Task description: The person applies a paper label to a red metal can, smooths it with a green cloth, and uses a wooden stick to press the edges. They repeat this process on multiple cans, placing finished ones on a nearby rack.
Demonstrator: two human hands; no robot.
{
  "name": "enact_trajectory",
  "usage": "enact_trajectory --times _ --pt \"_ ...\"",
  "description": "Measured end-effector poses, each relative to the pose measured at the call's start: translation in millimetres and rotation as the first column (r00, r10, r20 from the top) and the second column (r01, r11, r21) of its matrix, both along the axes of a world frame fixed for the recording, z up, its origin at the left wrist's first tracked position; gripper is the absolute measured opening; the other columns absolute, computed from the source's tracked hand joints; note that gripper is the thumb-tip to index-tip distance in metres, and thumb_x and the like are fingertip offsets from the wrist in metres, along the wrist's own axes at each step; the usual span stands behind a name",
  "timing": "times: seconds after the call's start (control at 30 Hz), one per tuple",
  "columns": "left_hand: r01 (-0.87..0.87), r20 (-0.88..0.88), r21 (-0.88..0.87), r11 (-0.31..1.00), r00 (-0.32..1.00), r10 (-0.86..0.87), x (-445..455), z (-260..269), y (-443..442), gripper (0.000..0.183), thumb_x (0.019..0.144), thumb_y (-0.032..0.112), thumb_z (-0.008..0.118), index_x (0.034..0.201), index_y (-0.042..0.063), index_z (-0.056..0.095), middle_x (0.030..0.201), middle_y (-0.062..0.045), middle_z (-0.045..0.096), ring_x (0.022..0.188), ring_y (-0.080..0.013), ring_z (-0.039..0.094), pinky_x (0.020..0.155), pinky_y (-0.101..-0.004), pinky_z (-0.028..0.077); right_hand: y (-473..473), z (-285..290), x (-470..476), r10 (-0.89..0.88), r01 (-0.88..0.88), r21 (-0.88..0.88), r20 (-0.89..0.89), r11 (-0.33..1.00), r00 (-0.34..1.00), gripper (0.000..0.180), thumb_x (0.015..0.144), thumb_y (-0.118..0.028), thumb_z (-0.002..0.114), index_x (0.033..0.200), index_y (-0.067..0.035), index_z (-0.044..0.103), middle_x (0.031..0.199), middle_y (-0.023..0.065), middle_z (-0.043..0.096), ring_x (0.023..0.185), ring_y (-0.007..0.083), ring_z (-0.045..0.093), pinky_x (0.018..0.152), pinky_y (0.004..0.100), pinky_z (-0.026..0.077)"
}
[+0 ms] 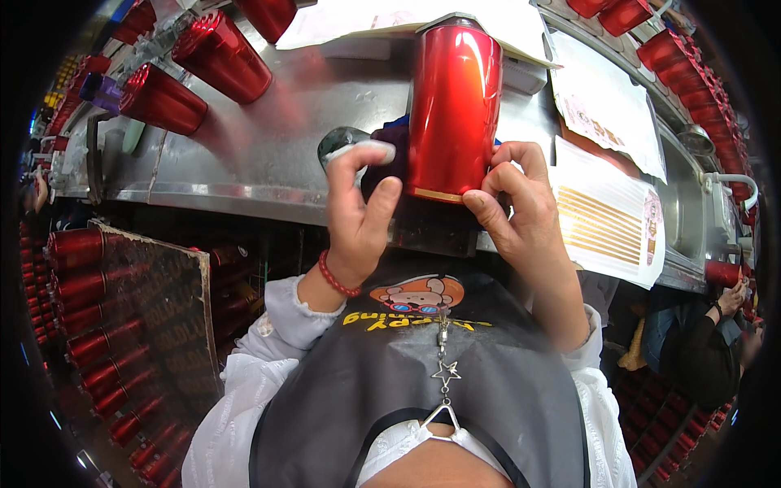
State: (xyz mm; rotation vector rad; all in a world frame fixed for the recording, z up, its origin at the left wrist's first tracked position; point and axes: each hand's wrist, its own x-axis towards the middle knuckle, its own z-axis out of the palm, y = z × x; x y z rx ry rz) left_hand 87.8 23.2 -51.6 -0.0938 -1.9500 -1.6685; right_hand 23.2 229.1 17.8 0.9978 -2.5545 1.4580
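Note:
A glossy red metal cylinder [454,110] lies on a support at the bench's front edge, one end towards me and a narrow gold strip [434,195] along that end. My right hand [518,195] touches its lower right side, thumb at the strip's end and fingers bent against the wall. My left hand [363,201] is raised at its left, thumb and forefinger apart with nothing between them; a white covering is on the forefinger tip. Behind that hand are a dark cloth [390,149] and a dark green rounded object [341,141]. What supports the cylinder is mostly hidden.
Right of the cylinder lie a sheet of gold strips [598,219] and printed decal sheets [604,116]. More red cylinders [223,58] stand at the bench's upper left. A sink [680,201] is at the right, with a person [701,341] below it. Racked red cylinders [100,366] fill the lower left.

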Motion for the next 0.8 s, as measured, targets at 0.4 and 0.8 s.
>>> enact_trajectory --times 0.4,0.8 --pt "-0.112 -0.313 -0.506 0.855 0.948 -0.061 9 12 -4 0.026 0.084 -0.001 0.076 0.107 0.010 0.070 0.106 -0.012 0.074 0.097 -0.0293 0.060 0.084 -0.0383 0.052 14 4 -12 0.115 -0.116 0.056 0.020 0.992 0.993 0.028 0.090 -0.020 0.077 0.084 -0.001 0.058 0.108 0.0142 0.050 0.098 0.0264 0.054 0.083 0.0350 0.048" --pt "-0.180 -0.441 -0.757 0.628 0.850 -0.287 -17 29 -12 0.034 0.062 0.008 0.078 0.092 0.021 0.073 0.114 0.003 0.061 0.108 -0.0227 0.050 0.080 -0.0365 0.046 53 9 -30 0.272 -0.296 0.027 0.322 0.955 0.907 0.030 0.095 -0.026 0.074 0.084 -0.004 0.058 0.109 0.0072 0.048 0.096 0.0190 0.048 0.080 0.0299 0.043"
